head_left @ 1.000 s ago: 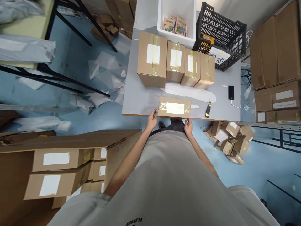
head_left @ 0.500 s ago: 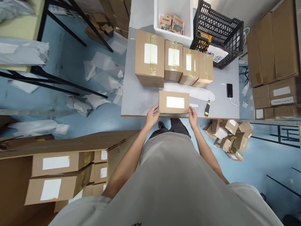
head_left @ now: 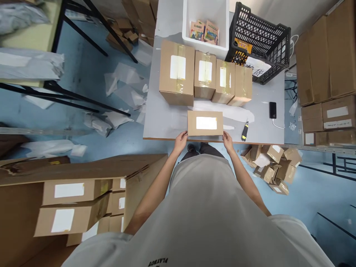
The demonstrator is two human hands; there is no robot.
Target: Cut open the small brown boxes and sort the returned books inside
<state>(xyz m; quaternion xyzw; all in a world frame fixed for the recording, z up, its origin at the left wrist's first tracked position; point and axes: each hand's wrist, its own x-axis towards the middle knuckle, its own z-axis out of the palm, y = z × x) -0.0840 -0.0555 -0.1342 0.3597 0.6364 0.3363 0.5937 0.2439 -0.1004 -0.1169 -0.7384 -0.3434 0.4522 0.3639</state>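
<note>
Standing at the near edge of a grey table, the person had both hands at a flat cardboard box with a white label on top. The box lay flat on the table, right at the near edge, roughly centred in front of the body. The left hand touched its near left corner and the right hand its near right corner. Fingers were loosely curled on both sides; couldn't tell whether they actually pinched the box or just rested against it.

A row of four taped boxes stood just behind it. Behind those were a white bin holding colourful packs and a black crate. A utility knife lay near the right hand, with a phone on a cable further right. A big open carton of labelled boxes stood lower left, and a heap of small boxes lay on the floor to the right.
</note>
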